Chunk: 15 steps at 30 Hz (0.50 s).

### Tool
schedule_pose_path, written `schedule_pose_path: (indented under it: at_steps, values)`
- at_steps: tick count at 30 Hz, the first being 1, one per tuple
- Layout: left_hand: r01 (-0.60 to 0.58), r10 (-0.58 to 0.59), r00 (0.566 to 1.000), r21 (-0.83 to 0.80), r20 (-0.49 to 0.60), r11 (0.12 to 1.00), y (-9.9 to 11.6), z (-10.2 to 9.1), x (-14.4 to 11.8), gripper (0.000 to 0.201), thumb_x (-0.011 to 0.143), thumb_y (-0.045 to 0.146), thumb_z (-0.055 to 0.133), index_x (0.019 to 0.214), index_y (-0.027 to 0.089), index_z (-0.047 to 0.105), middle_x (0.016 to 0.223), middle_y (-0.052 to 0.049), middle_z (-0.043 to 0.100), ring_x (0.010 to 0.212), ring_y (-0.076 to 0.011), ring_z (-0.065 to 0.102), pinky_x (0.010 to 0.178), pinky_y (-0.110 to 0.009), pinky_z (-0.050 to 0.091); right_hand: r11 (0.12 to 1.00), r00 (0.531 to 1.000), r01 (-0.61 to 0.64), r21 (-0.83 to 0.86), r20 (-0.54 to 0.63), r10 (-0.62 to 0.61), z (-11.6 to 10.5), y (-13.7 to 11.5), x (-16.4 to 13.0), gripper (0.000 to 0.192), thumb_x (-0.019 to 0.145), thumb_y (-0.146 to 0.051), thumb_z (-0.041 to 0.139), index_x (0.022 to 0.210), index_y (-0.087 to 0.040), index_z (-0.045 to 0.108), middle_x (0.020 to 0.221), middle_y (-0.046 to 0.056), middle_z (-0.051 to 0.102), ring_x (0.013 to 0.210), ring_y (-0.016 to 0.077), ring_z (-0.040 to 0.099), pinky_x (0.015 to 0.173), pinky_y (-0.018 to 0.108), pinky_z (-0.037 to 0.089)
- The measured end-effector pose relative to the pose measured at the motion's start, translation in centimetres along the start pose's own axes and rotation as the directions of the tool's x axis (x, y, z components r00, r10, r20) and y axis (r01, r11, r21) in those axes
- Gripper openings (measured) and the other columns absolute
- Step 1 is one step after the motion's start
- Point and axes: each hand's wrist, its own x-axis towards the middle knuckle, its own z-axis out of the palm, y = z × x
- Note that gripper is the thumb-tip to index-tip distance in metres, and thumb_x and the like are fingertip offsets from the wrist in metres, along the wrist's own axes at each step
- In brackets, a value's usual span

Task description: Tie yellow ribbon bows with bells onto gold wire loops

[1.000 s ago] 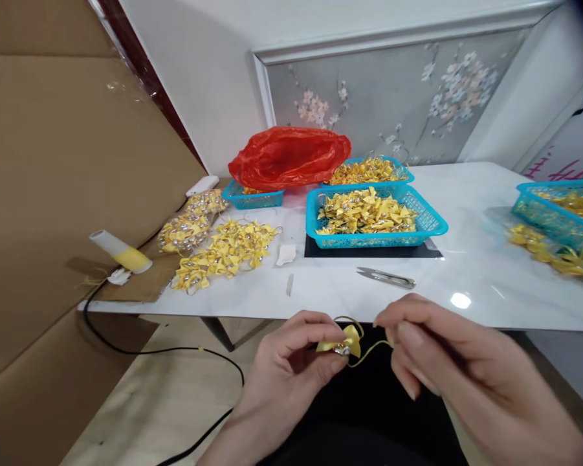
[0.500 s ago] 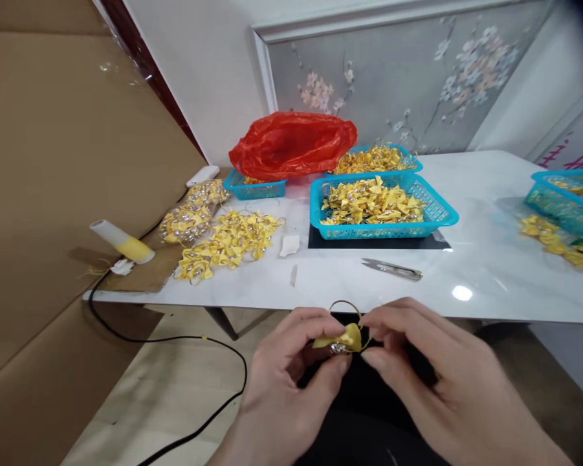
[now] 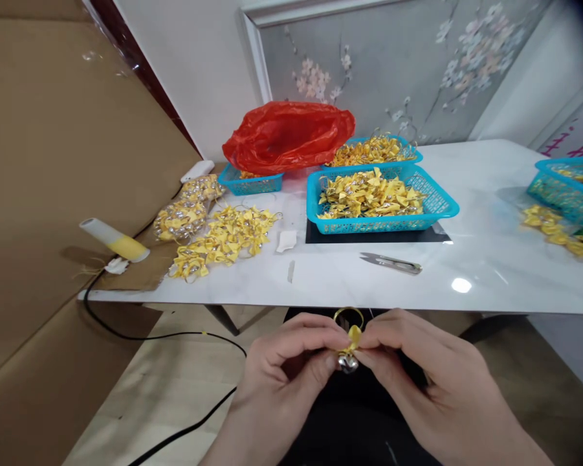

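Closer together now, both hands (image 3: 350, 353) pinch a yellow bow (image 3: 353, 336), mostly hiding it.

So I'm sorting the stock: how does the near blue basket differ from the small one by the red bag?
The near blue basket is larger and stands open, heaped with yellow bows. The small basket is partly covered by the red bag, so little of its contents shows. The near basket sits on a black mat; the small one rests straight on the table. Both are blue plastic mesh.
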Motion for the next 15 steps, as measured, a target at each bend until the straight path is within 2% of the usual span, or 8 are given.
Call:
schedule_pose_path:
  at_steps: [5,10,12,15]
  values:
    - [-0.004,0.003,1.0,-0.023,-0.009,1.0,0.6,0.2,0.0,0.033,0.084,0.005,0.069,0.09,0.035,0.082,0.095,0.001,0.074,0.087,-0.0109,0.069,0.075,-0.013,0.054,1.0,1.0,0.003,-0.001,-0.023,-0.004,-0.1,-0.3,0.0,0.017,0.093,-0.009,0.056,0.094,-0.024,0.064,0.082,-0.001,0.066,0.067,0.0111,0.065,0.059,0.018,0.054]
    - [0.038,-0.031,0.998,-0.126,0.061,0.991,1.0,-0.2,-0.7,0.027,0.085,0.015,0.071,0.105,0.03,0.079,0.109,-0.005,0.07,0.093,-0.0162,0.07,0.083,-0.02,0.057,1.0,1.0,0.01,-0.027,-0.012,-0.01,-0.6,-0.6,0.1,0.022,0.096,-0.011,0.052,0.107,-0.025,0.064,0.088,0.001,0.065,0.073,0.0107,0.066,0.063,0.016,0.055]
    - [0.032,-0.027,0.999,-0.143,0.033,0.989,1.1,-0.1,-0.7,0.025,0.082,0.017,0.074,0.103,0.029,0.08,0.107,-0.005,0.069,0.089,-0.016,0.071,0.08,-0.02,0.058,0.999,1.0,0.019,-0.026,0.002,-0.019,-0.8,-0.7,-0.3,0.026,0.097,-0.011,0.047,0.114,-0.025,0.062,0.086,0.002,0.064,0.069,0.0107,0.064,0.059,0.016,0.055]
    - [0.025,-0.029,0.999,-0.102,-0.039,0.994,1.1,0.2,-0.4,0.023,0.079,0.012,0.076,0.092,0.03,0.083,0.097,-0.003,0.071,0.083,-0.0141,0.071,0.072,-0.016,0.058,0.999,0.997,0.008,-0.041,-0.071,-0.011,-0.8,-0.7,-1.1,0.032,0.097,-0.012,0.045,0.123,-0.027,0.054,0.084,0.0,0.066,0.059,0.0103,0.062,0.054,0.017,0.055]
